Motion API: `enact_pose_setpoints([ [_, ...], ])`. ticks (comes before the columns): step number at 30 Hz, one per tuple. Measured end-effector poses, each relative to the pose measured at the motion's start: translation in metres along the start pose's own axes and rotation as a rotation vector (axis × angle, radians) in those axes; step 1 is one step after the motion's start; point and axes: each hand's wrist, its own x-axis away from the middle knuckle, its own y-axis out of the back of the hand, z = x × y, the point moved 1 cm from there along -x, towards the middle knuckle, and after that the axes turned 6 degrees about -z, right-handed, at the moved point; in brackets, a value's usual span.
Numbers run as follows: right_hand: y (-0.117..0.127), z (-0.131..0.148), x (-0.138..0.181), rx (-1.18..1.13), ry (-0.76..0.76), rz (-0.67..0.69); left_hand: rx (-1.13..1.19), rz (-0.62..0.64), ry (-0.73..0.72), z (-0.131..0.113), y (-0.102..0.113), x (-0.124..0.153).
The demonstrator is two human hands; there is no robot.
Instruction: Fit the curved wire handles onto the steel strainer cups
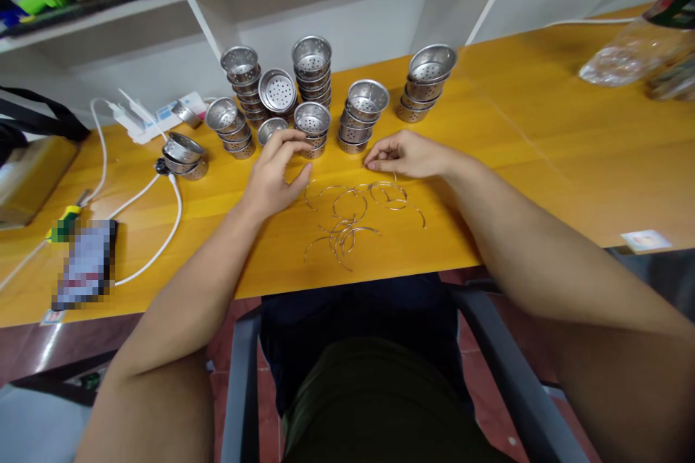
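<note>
My left hand (276,172) rests on the orange table (543,145), fingers curved and apart, reaching toward a short stack of perforated metal cups (311,127); nothing shows in it. My right hand (402,155) lies to the right, fingertips pinched together at the table surface just above a scatter of thin curved wire handles (352,213). What the pinch holds, if anything, is too small to tell. Several stacks of the same metal cups (311,71) stand behind both hands.
A white power strip (146,119) and white cables (163,231) lie at the left, with a blurred phone (85,264) and a green-handled tool (65,221). A clear plastic bag (635,58) sits far right. White shelving stands behind the table. A chair's armrests frame my lap.
</note>
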Motion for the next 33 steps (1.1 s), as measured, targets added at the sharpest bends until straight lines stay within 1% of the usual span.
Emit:
enact_pose_setpoints([
  [5,-0.001,0.006,0.001,-0.015,0.002,0.012,-0.068,-0.022,0.051,0.008,-0.001,0.001],
  [8,-0.002,0.007,0.001,-0.032,0.000,0.017,-0.110,-0.054,0.061,0.019,0.009,-0.012],
  [10,-0.002,0.007,0.000,-0.044,-0.004,0.022,-0.150,-0.043,0.117,0.024,0.023,-0.032],
  [13,-0.001,0.007,0.000,-0.052,-0.010,0.029,-0.261,0.009,0.301,0.027,0.049,-0.078],
  [15,0.000,0.007,0.000,-0.053,-0.013,0.029,-0.318,0.092,0.383,0.028,0.061,-0.112],
  [17,-0.001,0.008,0.000,-0.052,-0.017,0.026,-0.381,0.169,0.416,0.030,0.067,-0.143],
  [18,-0.001,0.008,0.000,-0.050,-0.018,0.022,-0.423,0.214,0.423,0.032,0.067,-0.157],
  [20,-0.002,0.008,-0.001,-0.041,-0.020,0.016,-0.506,0.344,0.405,0.038,0.064,-0.178],
  [22,-0.002,0.006,-0.001,-0.032,-0.019,0.012,-0.548,0.485,0.366,0.044,0.057,-0.191],
  [24,-0.003,0.005,-0.001,-0.028,-0.013,0.022,-0.551,0.577,0.358,0.047,0.049,-0.198],
  [28,-0.003,0.003,-0.002,-0.021,0.014,0.052,-0.589,0.674,0.387,0.046,0.037,-0.198],
  [33,-0.002,0.001,-0.002,-0.007,0.030,0.052,-0.607,0.690,0.436,0.046,0.027,-0.192],
])
